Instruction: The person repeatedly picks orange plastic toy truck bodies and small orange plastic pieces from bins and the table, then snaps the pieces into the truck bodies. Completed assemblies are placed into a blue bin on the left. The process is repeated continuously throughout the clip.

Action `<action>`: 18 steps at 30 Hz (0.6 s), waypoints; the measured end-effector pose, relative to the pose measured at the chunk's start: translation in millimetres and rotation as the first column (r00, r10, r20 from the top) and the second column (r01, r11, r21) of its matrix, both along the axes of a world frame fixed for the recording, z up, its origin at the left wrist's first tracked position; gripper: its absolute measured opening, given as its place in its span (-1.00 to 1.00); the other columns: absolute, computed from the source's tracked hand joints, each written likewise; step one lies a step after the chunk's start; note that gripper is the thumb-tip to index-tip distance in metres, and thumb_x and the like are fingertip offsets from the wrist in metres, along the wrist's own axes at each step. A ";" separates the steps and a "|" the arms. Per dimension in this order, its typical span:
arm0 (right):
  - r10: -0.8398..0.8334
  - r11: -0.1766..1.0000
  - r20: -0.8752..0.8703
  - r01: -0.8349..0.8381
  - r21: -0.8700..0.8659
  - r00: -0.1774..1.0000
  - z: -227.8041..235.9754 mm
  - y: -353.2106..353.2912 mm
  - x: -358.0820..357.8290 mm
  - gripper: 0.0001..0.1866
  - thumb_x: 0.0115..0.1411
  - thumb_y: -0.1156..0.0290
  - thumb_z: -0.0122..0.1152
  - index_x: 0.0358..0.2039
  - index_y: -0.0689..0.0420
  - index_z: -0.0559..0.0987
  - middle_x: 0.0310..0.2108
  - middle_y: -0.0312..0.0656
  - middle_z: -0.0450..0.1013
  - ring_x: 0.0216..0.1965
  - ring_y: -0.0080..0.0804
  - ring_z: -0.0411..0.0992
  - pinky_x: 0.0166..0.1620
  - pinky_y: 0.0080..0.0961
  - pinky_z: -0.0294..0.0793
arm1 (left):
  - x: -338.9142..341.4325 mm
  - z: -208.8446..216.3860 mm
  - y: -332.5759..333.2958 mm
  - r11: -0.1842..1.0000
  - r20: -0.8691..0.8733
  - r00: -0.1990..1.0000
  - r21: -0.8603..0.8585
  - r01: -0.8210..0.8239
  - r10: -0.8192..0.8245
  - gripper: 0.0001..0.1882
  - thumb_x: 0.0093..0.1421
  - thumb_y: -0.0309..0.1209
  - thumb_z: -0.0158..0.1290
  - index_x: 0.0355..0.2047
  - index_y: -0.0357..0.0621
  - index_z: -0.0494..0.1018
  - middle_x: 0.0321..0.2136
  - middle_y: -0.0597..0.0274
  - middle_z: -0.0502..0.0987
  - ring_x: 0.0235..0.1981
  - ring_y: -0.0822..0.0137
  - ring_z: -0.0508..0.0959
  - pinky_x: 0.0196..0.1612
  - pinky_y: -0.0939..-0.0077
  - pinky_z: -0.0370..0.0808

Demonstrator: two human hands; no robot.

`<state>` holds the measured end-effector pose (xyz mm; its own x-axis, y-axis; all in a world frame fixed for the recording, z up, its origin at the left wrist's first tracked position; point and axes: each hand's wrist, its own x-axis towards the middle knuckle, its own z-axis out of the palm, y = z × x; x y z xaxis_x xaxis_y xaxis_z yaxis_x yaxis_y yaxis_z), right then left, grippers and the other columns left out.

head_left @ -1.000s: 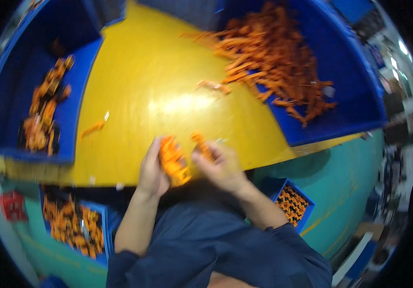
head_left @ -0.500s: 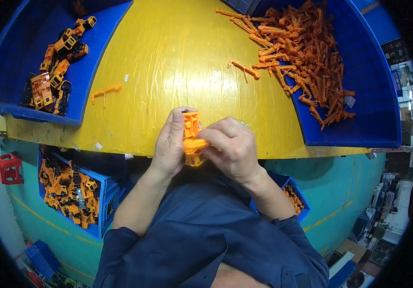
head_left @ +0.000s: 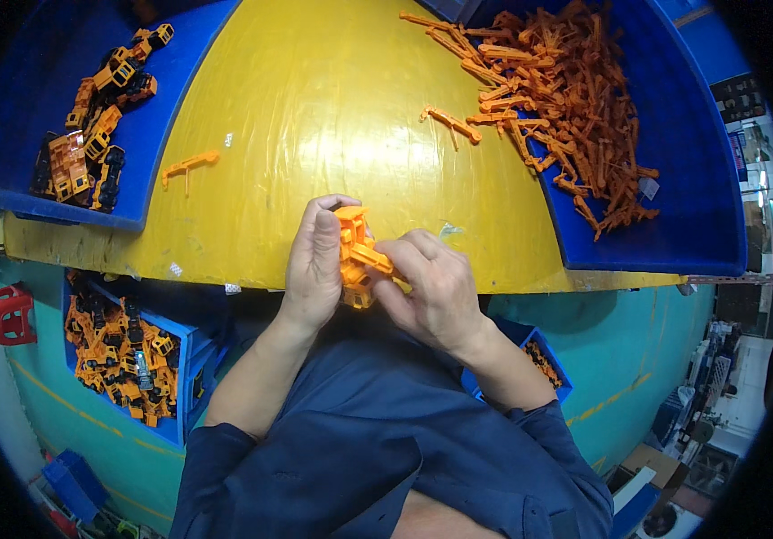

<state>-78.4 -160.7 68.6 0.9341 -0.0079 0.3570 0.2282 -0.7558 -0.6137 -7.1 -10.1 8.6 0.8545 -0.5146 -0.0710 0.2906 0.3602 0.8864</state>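
Observation:
Just over the table's near edge, my left hand [head_left: 313,269] is wrapped round an orange toy truck [head_left: 351,225], its thumb along the side. My right hand [head_left: 436,292] is closed, thumb and fingers pinching the end of an orange crane arm [head_left: 370,258]. That arm slants across the truck's body, touching it; whether it is fixed there I cannot tell. The truck's underside and left side are hidden by my left palm. Two similar loose crane arms lie on the yellow table, one at the left [head_left: 191,166] and another at the right [head_left: 451,124].
At the right, a blue bin [head_left: 674,238] holds a heap of orange crane arms [head_left: 575,108]. The left blue bin [head_left: 0,153] holds several toy trucks [head_left: 70,166]. Below the table stand a filled blue crate [head_left: 185,386], a smaller one [head_left: 564,368] and a red stool [head_left: 11,314].
The crane arm has swung from lying nearly crosswise to slanting down to the right, with my right fingers now at its outer end. The whole view has shifted slightly.

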 end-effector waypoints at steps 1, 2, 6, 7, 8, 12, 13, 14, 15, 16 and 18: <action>-0.002 0.999 0.000 0.002 -0.042 1.000 0.6 0.1 -0.3 -0.76 0.06 0.44 0.48 -0.27 0.15 0.61 -0.44 -0.09 0.49 -0.37 -0.04 0.54 -0.32 -0.18 0.53 | -0.3 0.0 -0.1 1.000 0.006 1.000 -0.020 0.011 -0.011 -0.43 0.58 0.12 -0.28 0.12 -0.14 0.36 -0.21 0.26 0.49 -0.20 0.52 0.50 -0.08 0.60 0.51; -0.011 0.997 0.004 0.012 -0.078 1.000 0.7 0.7 -0.9 -0.77 0.06 0.43 0.48 -0.28 0.14 0.61 -0.44 -0.09 0.49 -0.37 -0.04 0.55 -0.33 -0.18 0.53 | -0.5 -0.2 -0.5 1.000 0.007 1.000 -0.012 0.007 -0.007 -0.43 0.58 0.12 -0.28 0.13 -0.14 0.35 -0.21 0.26 0.49 -0.20 0.52 0.50 -0.08 0.59 0.51; -0.087 0.996 -0.059 0.085 -0.040 0.994 -2.3 7.0 -3.7 -0.75 0.02 0.42 0.49 -0.30 0.13 0.61 -0.44 -0.11 0.50 -0.38 -0.06 0.55 -0.33 -0.19 0.52 | -0.2 -2.9 -1.7 0.999 0.029 0.999 0.030 -0.013 0.012 -0.42 0.57 0.14 -0.28 0.13 -0.15 0.34 -0.20 0.24 0.50 -0.19 0.51 0.50 -0.07 0.59 0.51; -0.097 0.995 -0.098 0.098 -0.002 0.990 -3.6 8.5 -4.5 -0.74 0.01 0.42 0.50 -0.29 0.12 0.61 -0.44 -0.11 0.50 -0.38 -0.07 0.55 -0.34 -0.19 0.52 | 0.1 -3.9 -1.5 0.999 0.041 0.999 0.048 -0.025 0.023 -0.41 0.57 0.14 -0.28 0.13 -0.15 0.34 -0.20 0.24 0.50 -0.18 0.51 0.50 -0.07 0.58 0.51; -0.111 0.992 -0.142 0.117 0.039 0.984 -5.3 9.7 -4.4 -0.74 0.01 0.41 0.50 -0.29 0.12 0.61 -0.44 -0.11 0.50 -0.38 -0.07 0.55 -0.34 -0.19 0.52 | -0.2 -5.0 -0.8 0.998 0.046 0.999 0.054 -0.027 0.024 -0.41 0.56 0.15 -0.28 0.14 -0.15 0.34 -0.19 0.23 0.50 -0.18 0.51 0.50 -0.07 0.58 0.51; -0.083 0.996 -0.034 0.083 0.008 0.996 -7.1 10.0 -6.0 -0.78 -0.05 0.50 0.48 -0.36 0.15 0.63 -0.48 -0.08 0.53 -0.46 -0.10 0.54 -0.38 -0.25 0.52 | -1.9 -6.9 2.7 0.999 0.036 0.999 0.048 -0.003 0.001 -0.36 0.54 0.19 -0.26 0.16 -0.16 0.31 -0.20 0.19 0.50 -0.18 0.45 0.52 -0.05 0.55 0.53; -0.070 0.997 -0.008 0.070 -0.033 0.998 -5.6 8.5 -7.4 -0.78 -0.05 0.50 0.48 -0.36 0.15 0.64 -0.48 -0.09 0.53 -0.46 -0.10 0.54 -0.38 -0.25 0.52 | -1.7 -6.5 3.3 0.999 0.031 1.000 0.032 -0.001 0.000 -0.35 0.53 0.21 -0.25 0.18 -0.16 0.30 -0.20 0.17 0.50 -0.18 0.42 0.53 -0.05 0.53 0.54; -0.054 0.996 0.024 0.055 -0.075 0.998 -4.2 6.7 -7.7 -0.78 -0.05 0.50 0.48 -0.36 0.15 0.64 -0.48 -0.09 0.53 -0.47 -0.11 0.53 -0.38 -0.26 0.51 | -1.9 -5.9 3.0 1.000 0.044 0.999 0.023 0.012 -0.013 -0.36 0.54 0.20 -0.27 0.17 -0.16 0.31 -0.20 0.20 0.49 -0.17 0.45 0.52 -0.04 0.55 0.52; -0.036 0.994 0.013 0.037 -0.101 0.999 -2.7 5.4 -7.8 -0.77 -0.06 0.51 0.48 -0.34 0.15 0.65 -0.48 -0.10 0.53 -0.47 -0.12 0.53 -0.38 -0.26 0.51 | -1.9 -5.1 2.4 1.000 0.054 0.998 0.010 0.012 -0.013 -0.37 0.55 0.18 -0.28 0.16 -0.16 0.32 -0.19 0.22 0.49 -0.16 0.47 0.51 -0.03 0.57 0.51; -0.019 0.992 0.006 0.019 -0.125 1.000 -1.1 4.5 -7.7 -0.75 -0.07 0.51 0.49 -0.33 0.15 0.65 -0.48 -0.11 0.53 -0.47 -0.13 0.53 -0.39 -0.27 0.51 | -1.6 -4.0 2.0 1.000 0.063 0.998 -0.001 0.012 -0.012 -0.38 0.56 0.17 -0.29 0.15 -0.16 0.33 -0.18 0.24 0.49 -0.16 0.50 0.50 -0.02 0.59 0.49; -0.010 0.990 -0.013 0.008 -0.144 1.000 1.7 4.7 -7.3 -0.75 -0.04 0.51 0.49 -0.31 0.16 0.66 -0.49 -0.10 0.52 -0.48 -0.12 0.52 -0.39 -0.27 0.51 | 0.3 -1.9 1.4 0.999 0.099 0.995 0.023 0.027 -0.029 -0.35 0.54 0.20 -0.28 0.18 -0.16 0.30 -0.19 0.19 0.49 -0.17 0.43 0.52 -0.04 0.54 0.53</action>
<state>-85.7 -155.9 70.4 0.9390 0.0344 0.3423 0.2135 -0.8384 -0.5015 -6.8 -8.7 6.8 0.8433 -0.5374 0.0026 0.2101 0.3341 0.9188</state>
